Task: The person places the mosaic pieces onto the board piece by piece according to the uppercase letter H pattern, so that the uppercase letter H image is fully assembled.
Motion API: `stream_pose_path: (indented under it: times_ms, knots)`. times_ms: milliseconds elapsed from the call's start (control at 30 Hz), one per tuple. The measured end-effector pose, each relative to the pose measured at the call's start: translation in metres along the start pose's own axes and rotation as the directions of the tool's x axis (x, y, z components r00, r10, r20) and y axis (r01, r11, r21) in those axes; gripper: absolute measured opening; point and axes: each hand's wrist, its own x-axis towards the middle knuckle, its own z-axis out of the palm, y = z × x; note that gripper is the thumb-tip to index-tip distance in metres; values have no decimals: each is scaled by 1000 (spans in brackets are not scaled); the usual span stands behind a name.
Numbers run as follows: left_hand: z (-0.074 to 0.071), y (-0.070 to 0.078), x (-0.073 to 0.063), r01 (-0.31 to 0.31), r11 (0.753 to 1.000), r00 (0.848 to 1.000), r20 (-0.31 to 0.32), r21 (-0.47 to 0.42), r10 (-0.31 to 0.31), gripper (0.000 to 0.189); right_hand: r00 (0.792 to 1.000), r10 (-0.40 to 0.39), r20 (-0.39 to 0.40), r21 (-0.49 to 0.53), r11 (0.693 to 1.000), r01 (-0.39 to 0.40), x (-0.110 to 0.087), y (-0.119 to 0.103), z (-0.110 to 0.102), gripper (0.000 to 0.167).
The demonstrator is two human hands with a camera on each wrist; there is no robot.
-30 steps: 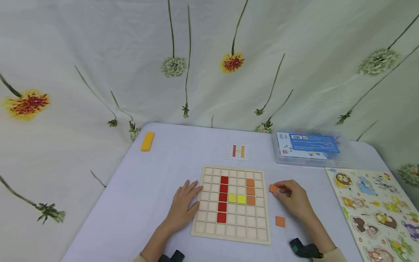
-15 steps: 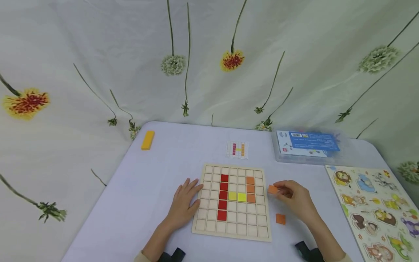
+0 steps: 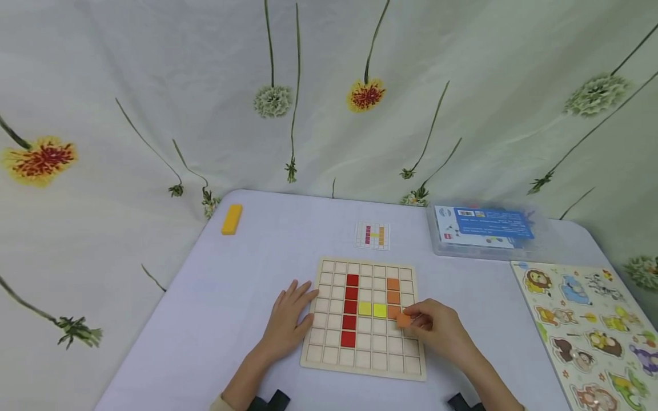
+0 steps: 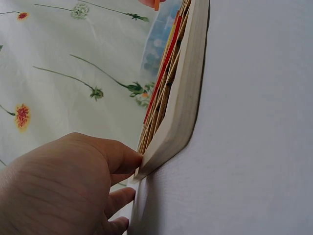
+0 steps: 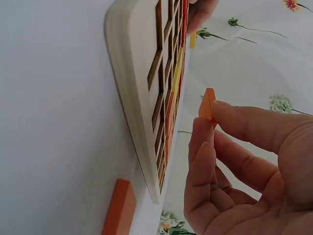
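Observation:
Between thumb and fingers, my right hand [image 3: 439,328] pinches an orange square tile [image 3: 403,321]. It is over the wooden grid board [image 3: 370,362], just below the column of orange tiles [image 3: 393,291]. In the right wrist view the pinched tile [image 5: 207,105] appears raised off the board [image 5: 129,73]. My left hand [image 3: 288,317] lies with fingers extended, its fingertips and thumb touching the board's left edge. A column of red tiles [image 3: 349,308] and two yellow tiles [image 3: 372,309] sit in the grid. Another orange tile [image 5: 120,208] lies on the table, hidden by my right hand in the head view.
A small pattern card [image 3: 372,236] lies behind the board. At the back right stands a clear plastic box [image 3: 480,231]. An animal picture puzzle board [image 3: 591,331] covers the right side. A yellow block [image 3: 232,220] is at the far left corner.
My right hand has carried the orange tile leftward and nearer, from beside the board's right edge to over the grid. It now covers the loose orange tile. The left hand has stayed still.

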Motion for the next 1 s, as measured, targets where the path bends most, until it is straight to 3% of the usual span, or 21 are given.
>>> stream_pose_path:
  times_ms: [200,367,800,1000]
  knots:
    - [1,-2,-1,9,1000,1000,11,-14,-9,47,998,-48,47,-33,998,50,1,2,10,21]
    - [1,-2,-1,14,1000,1000,17,-21,-13,47,997,-24,69,-41,999,27,0,-1,15,21]
    - [0,-2,0,12,1000,1000,17,-8,-12,47,999,-3,36,-70,998,6,4,-4,20,25]
    - [2,-4,0,23,1000,1000,21,-11,-23,47,1000,2,-18,-44,999,-2,-1,-3,6,28]
